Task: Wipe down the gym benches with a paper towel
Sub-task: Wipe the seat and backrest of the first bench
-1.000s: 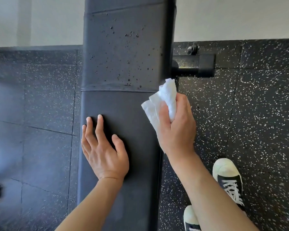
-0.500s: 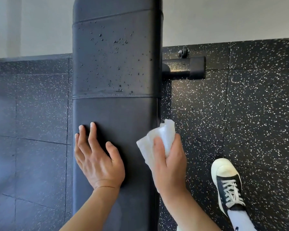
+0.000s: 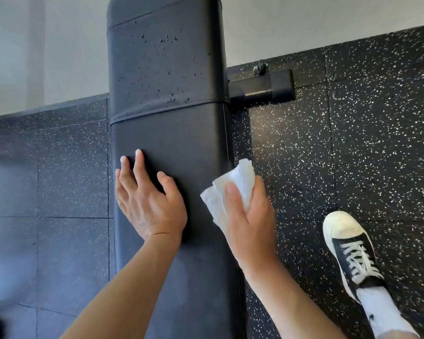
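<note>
benches: 1 point(image 3: 167, 99) | left hand point(image 3: 148, 204) flat | right hand point(image 3: 249, 221) grips 1 paper towel point(image 3: 235, 184)

We see both forearms bare, with no sleeves, watch or rings on the left hand point(image 3: 149, 206) or the right hand point(image 3: 251, 216). The fingers end in short, plain nails. One foot wears a black canvas sneaker point(image 3: 350, 253) with a white rubber toe cap, white sole and white laces, above it a white sock point(image 3: 382, 311).
</note>
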Action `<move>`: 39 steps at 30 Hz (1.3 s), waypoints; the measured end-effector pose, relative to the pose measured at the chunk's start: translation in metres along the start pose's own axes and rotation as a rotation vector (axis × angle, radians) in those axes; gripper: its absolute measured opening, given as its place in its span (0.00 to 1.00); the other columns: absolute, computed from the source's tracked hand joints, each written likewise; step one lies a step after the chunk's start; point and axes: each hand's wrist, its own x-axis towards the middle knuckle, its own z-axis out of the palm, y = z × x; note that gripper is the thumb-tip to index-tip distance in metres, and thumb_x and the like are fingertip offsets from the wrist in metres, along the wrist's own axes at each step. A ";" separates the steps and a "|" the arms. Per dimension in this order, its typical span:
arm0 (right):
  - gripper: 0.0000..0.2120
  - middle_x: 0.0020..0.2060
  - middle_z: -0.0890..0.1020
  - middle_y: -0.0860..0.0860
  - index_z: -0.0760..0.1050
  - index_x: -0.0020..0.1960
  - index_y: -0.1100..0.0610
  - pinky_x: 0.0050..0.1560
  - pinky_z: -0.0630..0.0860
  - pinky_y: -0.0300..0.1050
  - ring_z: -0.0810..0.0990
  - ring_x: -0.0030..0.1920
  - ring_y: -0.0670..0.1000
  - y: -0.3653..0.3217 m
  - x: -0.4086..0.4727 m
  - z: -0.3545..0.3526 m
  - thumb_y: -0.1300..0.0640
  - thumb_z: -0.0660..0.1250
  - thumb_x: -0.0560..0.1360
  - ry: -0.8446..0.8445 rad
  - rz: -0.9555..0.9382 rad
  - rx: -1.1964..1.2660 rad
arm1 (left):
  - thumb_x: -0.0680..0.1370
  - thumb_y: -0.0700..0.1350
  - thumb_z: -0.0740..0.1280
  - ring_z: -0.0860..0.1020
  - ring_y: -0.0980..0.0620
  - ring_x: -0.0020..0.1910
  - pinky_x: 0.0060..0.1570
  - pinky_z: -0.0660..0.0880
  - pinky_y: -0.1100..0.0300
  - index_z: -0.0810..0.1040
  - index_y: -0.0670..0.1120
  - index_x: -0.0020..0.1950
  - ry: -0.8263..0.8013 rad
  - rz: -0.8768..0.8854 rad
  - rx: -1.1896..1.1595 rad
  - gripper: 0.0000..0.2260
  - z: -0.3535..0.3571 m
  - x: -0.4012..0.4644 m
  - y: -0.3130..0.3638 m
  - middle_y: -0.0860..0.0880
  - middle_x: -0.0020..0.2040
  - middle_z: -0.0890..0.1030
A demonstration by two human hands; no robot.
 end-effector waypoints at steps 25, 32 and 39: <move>0.19 0.62 0.81 0.41 0.71 0.71 0.45 0.66 0.73 0.44 0.79 0.64 0.45 -0.008 0.007 -0.018 0.42 0.61 0.82 -0.193 0.057 -0.040 | 0.80 0.52 0.56 0.55 0.44 0.83 0.81 0.54 0.41 0.61 0.55 0.83 -0.050 -0.028 0.044 0.29 -0.001 0.002 0.001 0.50 0.84 0.59; 0.06 0.47 0.82 0.37 0.73 0.58 0.35 0.48 0.75 0.35 0.81 0.46 0.41 -0.027 0.068 -0.004 0.44 0.63 0.82 -0.181 0.022 -0.048 | 0.80 0.51 0.57 0.57 0.42 0.83 0.81 0.54 0.41 0.61 0.54 0.83 -0.049 -0.008 0.060 0.29 0.000 0.002 -0.002 0.49 0.84 0.59; 0.08 0.44 0.81 0.36 0.71 0.51 0.31 0.45 0.74 0.36 0.81 0.43 0.41 -0.040 0.081 0.010 0.46 0.63 0.83 -0.111 0.037 -0.038 | 0.80 0.52 0.56 0.57 0.41 0.83 0.80 0.55 0.37 0.62 0.53 0.83 -0.067 -0.018 0.065 0.29 -0.003 0.002 -0.002 0.48 0.84 0.59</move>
